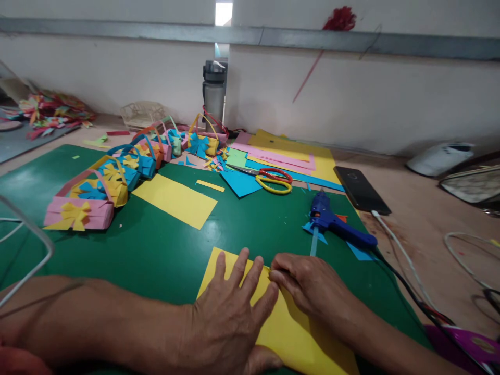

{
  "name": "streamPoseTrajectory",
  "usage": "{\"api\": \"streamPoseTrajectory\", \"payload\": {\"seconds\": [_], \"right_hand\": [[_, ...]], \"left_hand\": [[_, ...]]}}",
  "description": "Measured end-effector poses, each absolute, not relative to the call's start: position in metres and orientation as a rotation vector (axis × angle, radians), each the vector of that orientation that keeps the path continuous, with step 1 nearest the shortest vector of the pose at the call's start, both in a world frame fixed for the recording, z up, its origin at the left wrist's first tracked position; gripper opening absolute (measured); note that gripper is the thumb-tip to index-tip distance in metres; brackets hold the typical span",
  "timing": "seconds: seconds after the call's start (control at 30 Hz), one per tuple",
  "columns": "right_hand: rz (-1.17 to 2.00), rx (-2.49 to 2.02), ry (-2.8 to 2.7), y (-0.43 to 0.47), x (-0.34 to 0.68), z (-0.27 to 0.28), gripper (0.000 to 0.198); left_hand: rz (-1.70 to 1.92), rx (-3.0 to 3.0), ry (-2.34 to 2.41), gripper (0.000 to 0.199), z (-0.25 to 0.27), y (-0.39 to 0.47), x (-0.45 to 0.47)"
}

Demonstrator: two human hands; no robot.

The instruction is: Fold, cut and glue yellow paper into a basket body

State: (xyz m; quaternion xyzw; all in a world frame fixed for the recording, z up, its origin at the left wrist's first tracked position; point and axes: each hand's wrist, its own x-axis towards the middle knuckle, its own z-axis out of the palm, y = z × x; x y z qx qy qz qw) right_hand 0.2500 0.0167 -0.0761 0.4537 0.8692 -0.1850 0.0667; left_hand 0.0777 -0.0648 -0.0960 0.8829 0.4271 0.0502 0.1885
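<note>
A sheet of yellow paper (289, 333) lies on the green mat (164, 265) in front of me. My left hand (234, 317) rests flat on it with the fingers spread. At the sheet's far edge, my right hand (308, 281) is closed, thumb and fingers pinching that edge of the paper. Beyond the hands lie a cut yellow paper rectangle (175, 200) and a thin yellow strip (210, 185). Scissors (275, 179) with red and yellow handles rest on coloured sheets. A blue glue gun (336, 221) stands to the right of my right hand.
Several small paper baskets (84, 213) with bows line the left side. Stacked coloured paper (289, 153), a water bottle (214, 94) and paper scraps (58, 112) are at the back. A phone (361, 190) with a white cable (406, 260) lies right; another white cable (42, 250) crosses the left.
</note>
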Motion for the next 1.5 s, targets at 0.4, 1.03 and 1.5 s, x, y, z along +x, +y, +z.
{"api": "streamPoseTrajectory", "payload": {"seconds": [0.4,1.03,1.5], "right_hand": [[-0.542,1.324,2.715,0.0165,0.2526,-0.0775,0.021],[-0.519,1.314,2.713,0.0165,0.2525,-0.0783,0.021],[-0.515,1.318,2.689,0.0175,0.2521,-0.0807,0.021]], "left_hand": [[0.074,2.487,1.206,0.077,-0.0955,-0.0638,0.0780],[0.081,2.478,1.192,0.076,-0.0936,-0.0640,0.0786],[0.038,2.471,1.203,0.078,-0.0883,-0.0622,0.0777]]}}
